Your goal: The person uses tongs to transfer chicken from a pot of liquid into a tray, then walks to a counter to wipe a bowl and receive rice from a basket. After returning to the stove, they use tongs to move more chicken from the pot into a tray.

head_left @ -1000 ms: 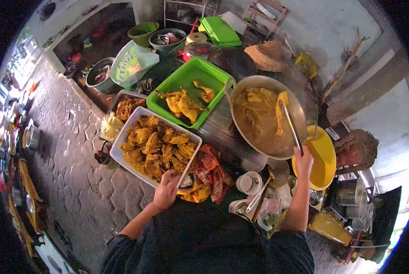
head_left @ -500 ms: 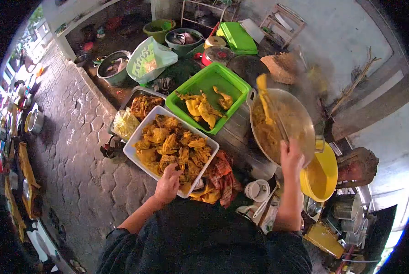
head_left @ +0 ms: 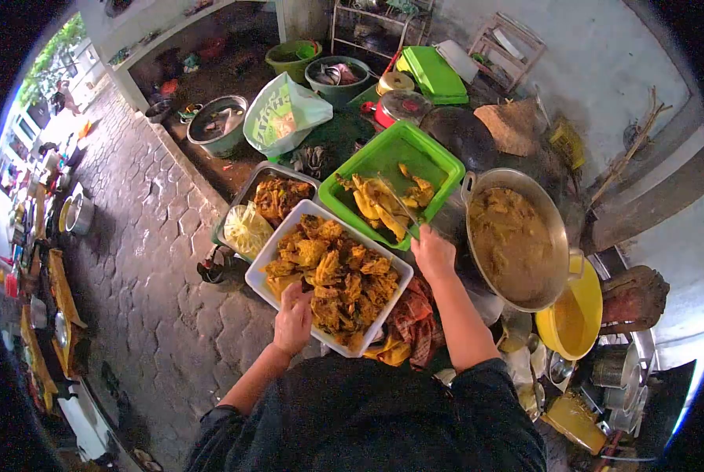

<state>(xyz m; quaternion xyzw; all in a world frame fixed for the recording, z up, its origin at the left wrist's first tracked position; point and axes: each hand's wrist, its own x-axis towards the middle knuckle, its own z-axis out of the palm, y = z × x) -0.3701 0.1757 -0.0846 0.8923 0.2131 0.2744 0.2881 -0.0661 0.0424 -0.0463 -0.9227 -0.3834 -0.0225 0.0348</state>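
My right hand (head_left: 433, 253) is closed around metal tongs (head_left: 408, 211), whose tips reach into a bright green tray (head_left: 448, 167). Yellow-coated chicken pieces (head_left: 374, 200) lie in that tray, and the tongs' tips are right at one of them. My left hand (head_left: 292, 324) is closed on the near left rim of a white plastic tub (head_left: 397, 295), thumb and fingers at the edge. Browned, seasoned chicken (head_left: 328, 263) is heaped in the tub. To the right stands a large metal pot (head_left: 558, 228) with brownish liquid and pieces in it.
A yellow bucket (head_left: 584, 315) stands against the pot's near right side. Behind the tub is a metal tray (head_left: 309, 179) with meat and a bag of pale shreds (head_left: 246, 228). A red checked cloth (head_left: 419, 322) lies under the tub's right corner. Basins (head_left: 221, 134) stand farther back.
My right hand has swung left from over the pot to the green tray, bringing the chicken piece from the tongs there. The left hand stays at the tub's rim; the view has shifted.
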